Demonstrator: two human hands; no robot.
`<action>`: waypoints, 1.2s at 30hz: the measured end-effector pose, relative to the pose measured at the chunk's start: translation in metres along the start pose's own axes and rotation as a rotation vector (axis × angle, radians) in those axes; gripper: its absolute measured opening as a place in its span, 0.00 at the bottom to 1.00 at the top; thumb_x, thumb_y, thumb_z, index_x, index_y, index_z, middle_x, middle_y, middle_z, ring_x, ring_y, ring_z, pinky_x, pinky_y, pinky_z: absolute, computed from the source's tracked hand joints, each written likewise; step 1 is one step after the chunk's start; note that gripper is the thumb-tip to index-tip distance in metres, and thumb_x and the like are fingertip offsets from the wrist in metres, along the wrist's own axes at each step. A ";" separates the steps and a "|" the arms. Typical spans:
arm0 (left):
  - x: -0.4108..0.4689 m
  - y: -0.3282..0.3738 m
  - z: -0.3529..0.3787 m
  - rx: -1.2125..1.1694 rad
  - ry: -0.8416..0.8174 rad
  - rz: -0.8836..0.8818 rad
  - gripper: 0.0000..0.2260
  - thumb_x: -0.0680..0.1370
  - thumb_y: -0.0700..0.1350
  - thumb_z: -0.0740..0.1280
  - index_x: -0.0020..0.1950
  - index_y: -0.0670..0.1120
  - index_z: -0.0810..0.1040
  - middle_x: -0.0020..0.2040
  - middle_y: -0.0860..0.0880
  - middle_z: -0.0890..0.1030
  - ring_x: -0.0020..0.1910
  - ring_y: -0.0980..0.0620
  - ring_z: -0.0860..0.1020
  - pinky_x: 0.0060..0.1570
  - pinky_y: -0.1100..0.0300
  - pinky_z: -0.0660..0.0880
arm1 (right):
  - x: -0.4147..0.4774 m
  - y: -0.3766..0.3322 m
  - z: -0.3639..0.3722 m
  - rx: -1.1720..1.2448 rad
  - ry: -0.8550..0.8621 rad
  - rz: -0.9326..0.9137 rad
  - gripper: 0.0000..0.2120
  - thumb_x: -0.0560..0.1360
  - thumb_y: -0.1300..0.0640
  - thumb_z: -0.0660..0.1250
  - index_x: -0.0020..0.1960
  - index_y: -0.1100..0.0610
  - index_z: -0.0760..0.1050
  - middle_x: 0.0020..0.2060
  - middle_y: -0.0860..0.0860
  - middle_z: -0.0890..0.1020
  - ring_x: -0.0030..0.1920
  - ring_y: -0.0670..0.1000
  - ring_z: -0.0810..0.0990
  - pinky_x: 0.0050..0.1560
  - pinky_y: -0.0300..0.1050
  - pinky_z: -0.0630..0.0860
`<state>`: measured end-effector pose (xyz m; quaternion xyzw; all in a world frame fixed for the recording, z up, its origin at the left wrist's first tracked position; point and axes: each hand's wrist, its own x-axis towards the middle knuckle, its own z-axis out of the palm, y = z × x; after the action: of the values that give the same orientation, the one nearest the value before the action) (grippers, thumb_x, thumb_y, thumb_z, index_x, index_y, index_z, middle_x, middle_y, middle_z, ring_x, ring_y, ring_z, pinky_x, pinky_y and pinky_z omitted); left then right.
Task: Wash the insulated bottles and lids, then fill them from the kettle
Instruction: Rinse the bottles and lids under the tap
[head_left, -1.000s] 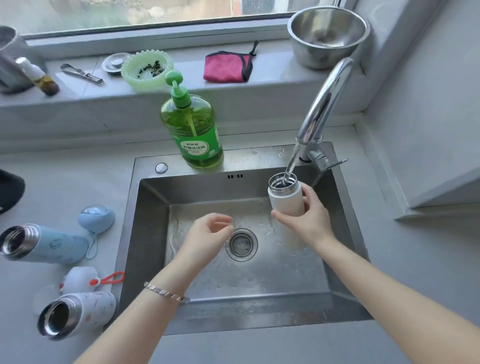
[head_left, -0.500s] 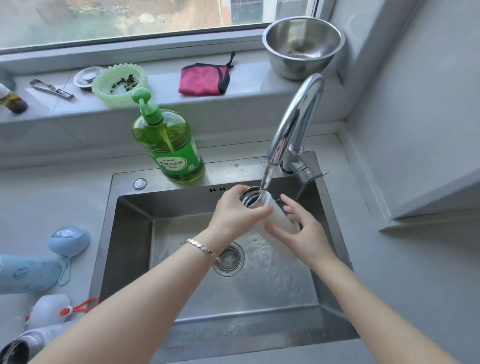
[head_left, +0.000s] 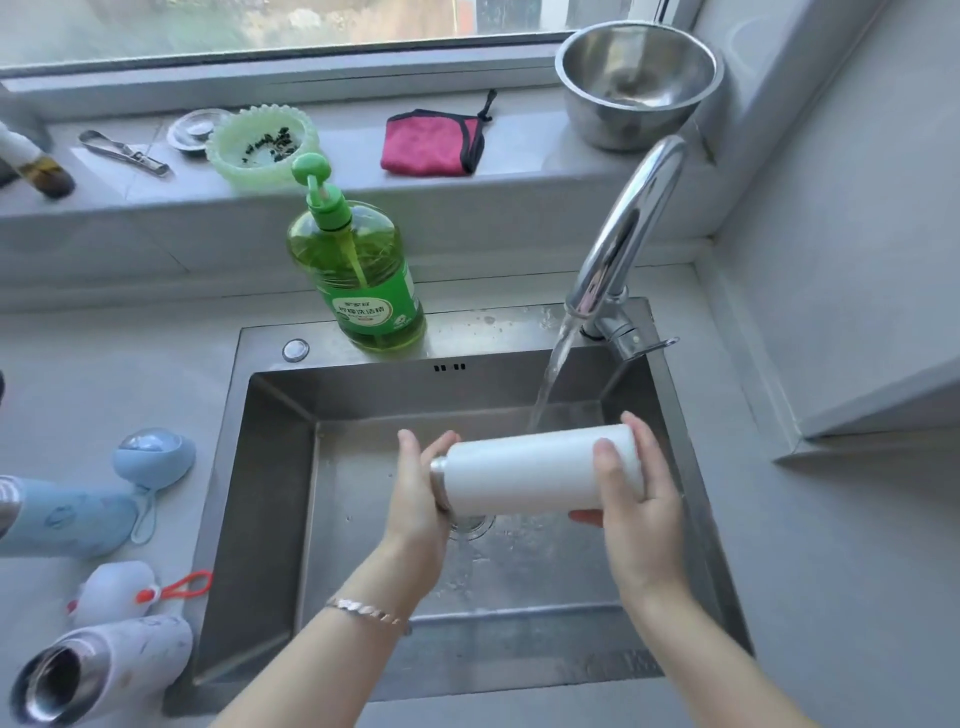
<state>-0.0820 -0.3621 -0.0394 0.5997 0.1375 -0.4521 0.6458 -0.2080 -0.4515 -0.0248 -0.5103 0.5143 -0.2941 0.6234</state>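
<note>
— Where's the one you're washing?

— The white bottle (head_left: 540, 470) lies on its side between my hands, held up in the air over the sink (head_left: 270, 467), above the drain (head_left: 470, 522). Its steel mouth points to my left and its base to my right.

— How are you holding it?

— My left hand (head_left: 415, 499) stands flat against the mouth. The palm covers the opening and the fingers are straight, pointing up. My right hand (head_left: 639, 514) is wrapped round the base end, thumb across the front, fingertips showing underneath. The hands are apart, with the bottle's whole length between them.

— Is the tap on?

— Yes. Water (head_left: 550, 374) runs from the tap (head_left: 623, 234) and comes down at the bottle's far side. I can't tell whether it strikes the bottle or passes behind it.

— And the others?

— They're on the counter (head_left: 104, 364), left of the sink. A blue bottle (head_left: 67, 519) lies on its side with its blue lid (head_left: 153, 454) just beside it. Nearer me sit a white lid (head_left: 111, 592) with a red loop and a patterned bottle (head_left: 104, 670), which is on its side with its open mouth toward me.

— Anything else around?

— A green soap bottle (head_left: 363, 275) stands on the sink's back rim. On the windowsill (head_left: 519, 171) are a steel bowl (head_left: 636, 83), a pink cloth (head_left: 431, 140) and a green dish (head_left: 262, 148).
</note>
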 end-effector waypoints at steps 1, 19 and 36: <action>-0.003 -0.006 0.006 0.002 -0.036 -0.023 0.28 0.80 0.63 0.44 0.68 0.47 0.70 0.58 0.50 0.79 0.54 0.51 0.77 0.58 0.57 0.70 | 0.007 -0.004 -0.006 0.006 0.032 0.013 0.14 0.77 0.54 0.63 0.62 0.45 0.70 0.52 0.44 0.75 0.45 0.44 0.77 0.30 0.37 0.79; 0.008 -0.021 -0.025 0.204 0.090 -0.091 0.26 0.81 0.59 0.48 0.59 0.42 0.77 0.56 0.45 0.80 0.52 0.48 0.77 0.55 0.53 0.71 | -0.005 -0.009 0.007 -0.170 -0.200 -0.117 0.22 0.67 0.47 0.71 0.60 0.41 0.73 0.54 0.46 0.74 0.47 0.43 0.76 0.37 0.39 0.78; -0.027 -0.001 -0.010 0.239 -0.069 -0.042 0.19 0.73 0.46 0.71 0.61 0.39 0.73 0.54 0.40 0.77 0.49 0.43 0.79 0.40 0.52 0.82 | 0.002 0.000 -0.043 -0.003 -0.197 0.206 0.09 0.78 0.54 0.60 0.58 0.53 0.69 0.48 0.49 0.73 0.47 0.50 0.75 0.34 0.44 0.81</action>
<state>-0.0941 -0.3421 -0.0228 0.6536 0.0726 -0.4989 0.5645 -0.2478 -0.4677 -0.0233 -0.4819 0.5008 -0.1762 0.6971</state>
